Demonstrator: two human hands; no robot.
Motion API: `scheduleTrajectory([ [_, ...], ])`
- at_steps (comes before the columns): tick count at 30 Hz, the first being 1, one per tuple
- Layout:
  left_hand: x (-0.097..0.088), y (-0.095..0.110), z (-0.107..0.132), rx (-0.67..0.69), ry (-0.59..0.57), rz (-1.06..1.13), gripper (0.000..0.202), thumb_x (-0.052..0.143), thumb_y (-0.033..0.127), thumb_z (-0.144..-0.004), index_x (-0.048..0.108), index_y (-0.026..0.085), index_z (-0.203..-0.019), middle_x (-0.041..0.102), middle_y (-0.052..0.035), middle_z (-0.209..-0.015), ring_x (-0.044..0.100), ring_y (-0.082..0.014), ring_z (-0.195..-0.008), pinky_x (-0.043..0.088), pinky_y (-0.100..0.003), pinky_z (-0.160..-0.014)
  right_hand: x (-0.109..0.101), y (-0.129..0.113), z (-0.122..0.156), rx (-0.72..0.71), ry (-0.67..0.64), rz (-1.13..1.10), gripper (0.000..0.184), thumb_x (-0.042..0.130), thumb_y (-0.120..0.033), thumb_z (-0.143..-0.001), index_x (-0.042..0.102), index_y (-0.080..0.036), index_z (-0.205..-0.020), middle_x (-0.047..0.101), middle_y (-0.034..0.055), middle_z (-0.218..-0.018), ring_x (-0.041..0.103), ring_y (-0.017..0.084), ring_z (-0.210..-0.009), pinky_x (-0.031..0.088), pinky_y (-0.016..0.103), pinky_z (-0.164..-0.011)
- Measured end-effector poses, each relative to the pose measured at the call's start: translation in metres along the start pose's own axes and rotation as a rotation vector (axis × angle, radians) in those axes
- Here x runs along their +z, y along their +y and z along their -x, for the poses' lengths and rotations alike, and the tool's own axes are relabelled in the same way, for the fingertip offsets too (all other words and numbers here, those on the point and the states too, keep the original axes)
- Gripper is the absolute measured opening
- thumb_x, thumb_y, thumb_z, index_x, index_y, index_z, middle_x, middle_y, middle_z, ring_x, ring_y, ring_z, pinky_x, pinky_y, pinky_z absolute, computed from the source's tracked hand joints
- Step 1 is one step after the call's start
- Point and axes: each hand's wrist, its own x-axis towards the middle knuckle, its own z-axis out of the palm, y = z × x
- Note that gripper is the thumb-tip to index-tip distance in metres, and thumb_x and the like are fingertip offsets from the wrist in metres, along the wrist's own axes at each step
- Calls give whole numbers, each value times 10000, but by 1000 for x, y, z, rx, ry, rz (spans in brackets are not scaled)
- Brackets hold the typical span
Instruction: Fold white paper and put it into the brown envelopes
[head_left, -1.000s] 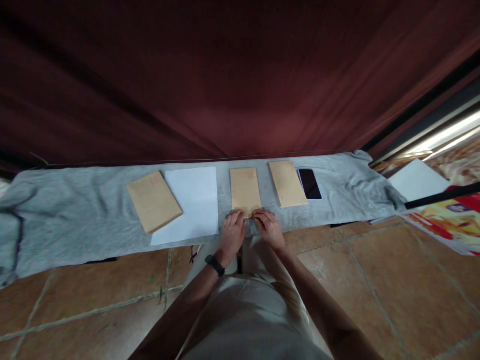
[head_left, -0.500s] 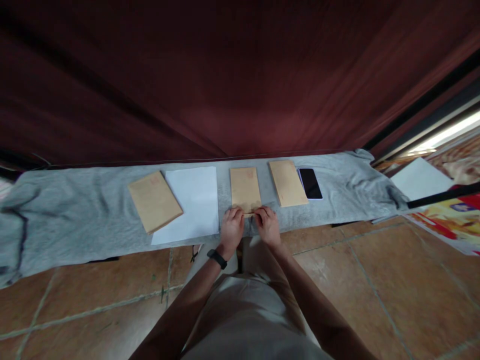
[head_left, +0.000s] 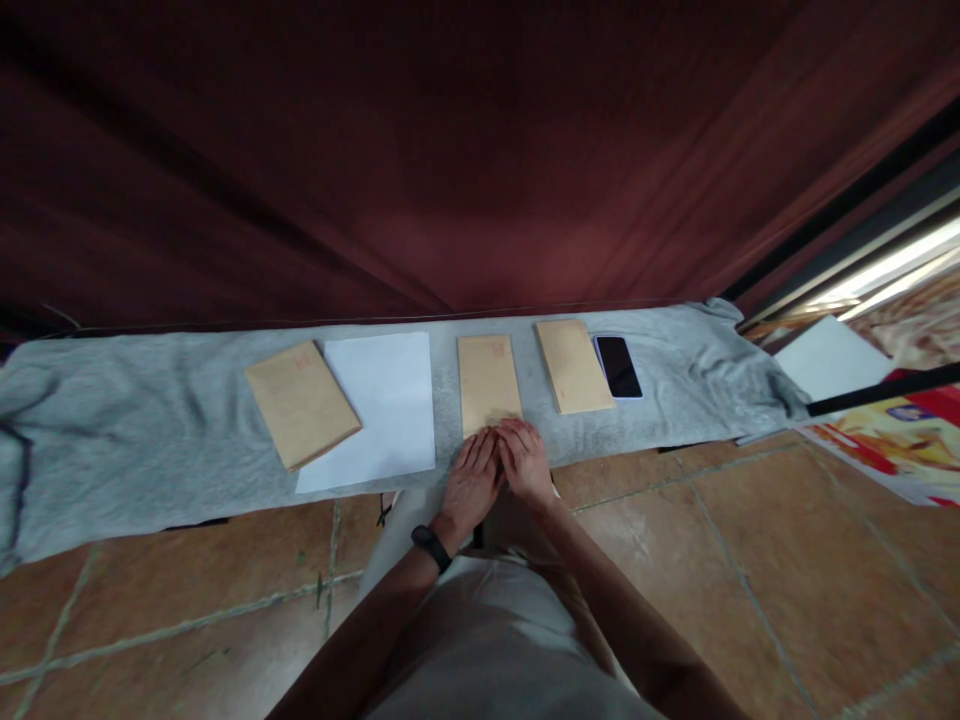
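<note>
In the head view a brown paper envelope (head_left: 489, 375) lies in front of me, with a small reddish print near its far right corner. My left hand (head_left: 472, 480) rests flat on its near end, fingers stretched out together. Right beside it, my right hand (head_left: 526, 462) presses on the same end with fingers laid down and slightly bent. The two hands touch at the fingertips and cover the near edge of the envelope, so the flap there is hidden.
A grey cloth (head_left: 187, 440) covers the narrow bench. Left are white paper sheets (head_left: 390, 400), partly under brown envelopes (head_left: 304, 405). Right lie another envelope stack (head_left: 574, 367) and a phone (head_left: 619, 366). A dark red curtain (head_left: 480, 180) hangs behind; a printed box (head_left: 900, 430) is far right.
Both hands have gone from pinching the envelope's near edge, apart, to lying on that end side by side. The folded edge that showed between them is now covered.
</note>
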Motion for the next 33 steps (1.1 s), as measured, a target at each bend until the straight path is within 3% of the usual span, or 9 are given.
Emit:
scheduleTrajectory([
  [4,5,-1,1,-2,-37,-48,578,418,138,-924,432,15,-1489,451,-225,-1542,355,-273,-1490,278,-476,-1244,6,-15,13,-52,-87,-5,475,349,-244,-1040,460,-156,-1493,551,127,-1471,457,226,-1401,342,474,-1203],
  [11,4,2,1,-29,-28,-28,651,409,131,-917,335,90,-1562,426,-171,-1575,311,-252,-1511,270,-470,-1248,1,-12,17,-37,-130,115,528,379,-270,-1043,365,-176,-1562,502,113,-1528,425,226,-1443,303,483,-1228],
  [17,-2,0,1,-57,-5,-6,598,397,194,-959,361,78,-1545,391,-155,-1599,277,-246,-1525,255,-444,-1258,1,-2,22,-2,-97,170,512,414,-297,-1045,404,-184,-1544,494,122,-1533,427,243,-1444,275,488,-1230],
  [25,-4,-4,8,-115,6,-7,619,458,337,-982,372,62,-1530,352,-189,-1609,235,-279,-1536,259,-485,-1250,-3,9,28,20,-47,222,491,392,-260,-1041,435,-174,-1522,494,139,-1528,433,271,-1439,255,542,-1220],
  [33,5,17,-4,-101,-23,-48,625,384,124,-937,311,19,-1549,333,-198,-1617,206,-263,-1540,257,-452,-1258,-2,-2,17,-53,-70,147,467,359,-247,-1039,499,-141,-1471,539,150,-1489,417,254,-1444,277,529,-1220],
])
